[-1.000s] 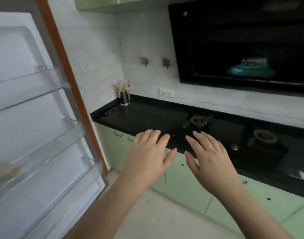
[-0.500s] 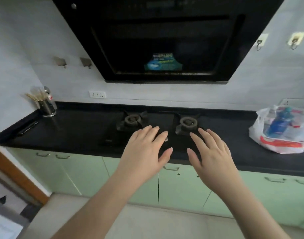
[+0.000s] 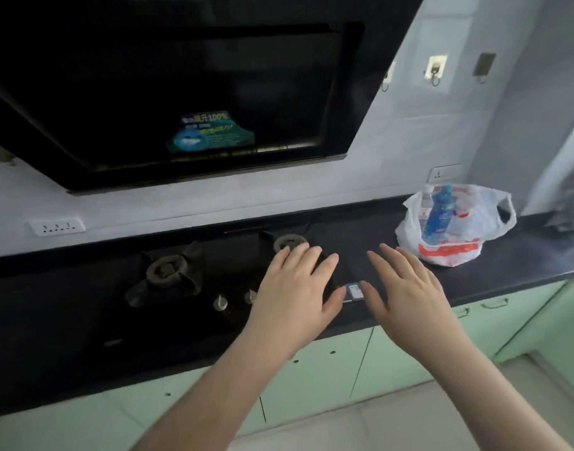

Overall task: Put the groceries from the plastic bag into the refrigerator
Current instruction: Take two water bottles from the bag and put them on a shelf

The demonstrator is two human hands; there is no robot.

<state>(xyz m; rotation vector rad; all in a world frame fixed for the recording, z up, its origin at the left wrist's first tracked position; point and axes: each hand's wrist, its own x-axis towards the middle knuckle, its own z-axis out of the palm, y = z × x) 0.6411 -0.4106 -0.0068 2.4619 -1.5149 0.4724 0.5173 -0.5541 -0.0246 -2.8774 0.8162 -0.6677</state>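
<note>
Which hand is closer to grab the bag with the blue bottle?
Probably the right hand. It is open, holds nothing, and is nearer the plastic bag on the counter's right side. The left hand hovers over the stove, farther away.

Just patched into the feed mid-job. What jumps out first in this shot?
Two open, empty hands held out over the black counter: the left hand above the gas hob, the right hand beside it. At the counter's right end sits the white plastic bag with a blue bottle standing in it, beyond the right hand and untouched. A big black range hood fills the wall above.
</note>
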